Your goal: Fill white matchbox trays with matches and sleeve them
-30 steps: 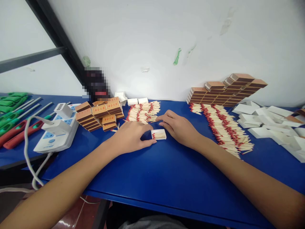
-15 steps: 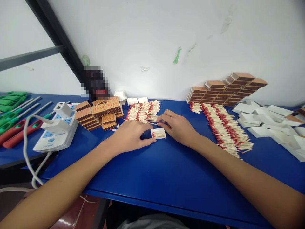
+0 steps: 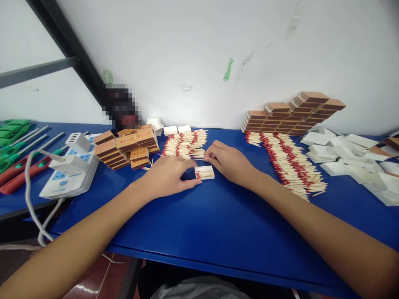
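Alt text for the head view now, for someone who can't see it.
Left hand and right hand flank a small white tray holding red-tipped matches on a blue table. Loose matches lie behind it; matchboxes are stacked at left and right.

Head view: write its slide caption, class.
Left hand and right hand flank a white tray holding red-tipped matches.

The one camera sits on the person's head, above the matchbox tray and on its near side, facing forward and down. It is fairly near, with the tray around mid-view, yet looks wide: it takes in the power strip well left of the tray, the wall beyond it, and the blue table this side of it.
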Demonstrator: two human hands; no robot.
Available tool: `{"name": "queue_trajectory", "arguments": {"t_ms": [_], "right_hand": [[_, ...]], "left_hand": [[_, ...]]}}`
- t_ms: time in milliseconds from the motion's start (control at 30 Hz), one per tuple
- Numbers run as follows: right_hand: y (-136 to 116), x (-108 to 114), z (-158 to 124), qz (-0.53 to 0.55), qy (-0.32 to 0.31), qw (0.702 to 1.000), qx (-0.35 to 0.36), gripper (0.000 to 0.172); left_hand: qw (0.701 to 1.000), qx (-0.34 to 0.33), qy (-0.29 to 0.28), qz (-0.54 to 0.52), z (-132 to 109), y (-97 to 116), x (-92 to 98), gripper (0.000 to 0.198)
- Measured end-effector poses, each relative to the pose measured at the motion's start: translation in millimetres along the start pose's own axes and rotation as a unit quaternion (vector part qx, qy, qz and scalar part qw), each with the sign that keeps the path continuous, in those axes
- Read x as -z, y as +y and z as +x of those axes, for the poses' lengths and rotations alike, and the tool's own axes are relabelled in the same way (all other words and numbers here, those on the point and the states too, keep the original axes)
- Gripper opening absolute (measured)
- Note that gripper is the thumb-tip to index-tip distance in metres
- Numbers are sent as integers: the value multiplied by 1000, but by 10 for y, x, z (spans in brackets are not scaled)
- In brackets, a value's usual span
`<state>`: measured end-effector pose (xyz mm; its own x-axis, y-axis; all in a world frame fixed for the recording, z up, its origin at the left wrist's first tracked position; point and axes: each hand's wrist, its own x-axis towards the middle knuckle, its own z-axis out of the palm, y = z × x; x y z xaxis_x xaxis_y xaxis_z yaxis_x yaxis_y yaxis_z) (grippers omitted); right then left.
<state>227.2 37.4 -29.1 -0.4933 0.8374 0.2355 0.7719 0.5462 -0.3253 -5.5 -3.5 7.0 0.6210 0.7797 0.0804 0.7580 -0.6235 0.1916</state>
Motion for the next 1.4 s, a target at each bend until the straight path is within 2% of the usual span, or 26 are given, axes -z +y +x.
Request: {"name": "queue_trajectory", "arguments": {"t_ms": [433, 700, 1000, 1233, 1400], "right_hand": [[4, -30, -25, 6, 25, 999, 20, 6], [-19, -22, 1, 11, 9, 1000, -1, 6], [-23, -11, 10, 6, -1, 1000, 10, 10], [48, 35, -14, -13, -20, 1000, 11, 12], [102, 93, -63, 4, -8, 1000, 13, 10]], "left_hand": [[1000, 2, -1, 4, -9, 5, 4, 39], [1000, 14, -1, 14, -6, 8, 24, 38], [1000, 14, 2, 15, 5, 0, 12, 37], [1000, 16, 5, 16, 4, -8, 19, 38], [1000, 17, 10, 21, -8, -14, 18, 38]]}}
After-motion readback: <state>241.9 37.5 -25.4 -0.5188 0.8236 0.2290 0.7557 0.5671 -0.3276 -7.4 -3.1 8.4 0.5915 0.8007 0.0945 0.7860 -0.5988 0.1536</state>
